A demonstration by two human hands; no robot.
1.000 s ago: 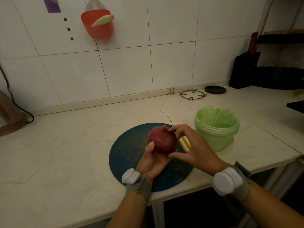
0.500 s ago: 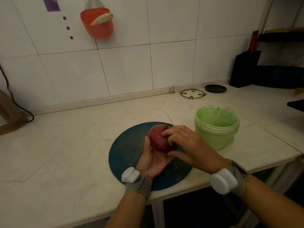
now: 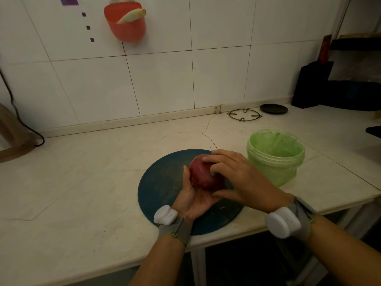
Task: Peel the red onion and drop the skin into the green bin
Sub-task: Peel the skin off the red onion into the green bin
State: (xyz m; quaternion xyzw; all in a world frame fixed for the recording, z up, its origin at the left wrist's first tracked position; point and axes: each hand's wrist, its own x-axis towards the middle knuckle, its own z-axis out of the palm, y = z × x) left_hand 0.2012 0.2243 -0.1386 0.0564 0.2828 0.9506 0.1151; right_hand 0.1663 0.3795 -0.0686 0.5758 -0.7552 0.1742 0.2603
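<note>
The red onion (image 3: 201,175) is held above the round dark blue cutting board (image 3: 162,182). My left hand (image 3: 194,198) cups it from below and from the left, palm up. My right hand (image 3: 241,178) lies over its top and right side, fingers curled on the skin and thumb pressed against its lower front. The right half of the onion is hidden by these fingers. The green bin (image 3: 275,156), a small lined bucket, stands on the counter just right of the board, a short way from my right hand.
The pale stone counter (image 3: 82,182) ends close to me, and its front edge runs under my wrists. A metal ring stand (image 3: 244,114) and a black lid (image 3: 273,109) lie near the tiled wall. A red holder (image 3: 125,22) hangs on the wall. Dark items (image 3: 313,83) stand at the back right.
My right hand has slid further over the top of the onion and now covers more of it. The yellow-striped thing seen behind the onion is now hidden. The left hand stays under the onion.
</note>
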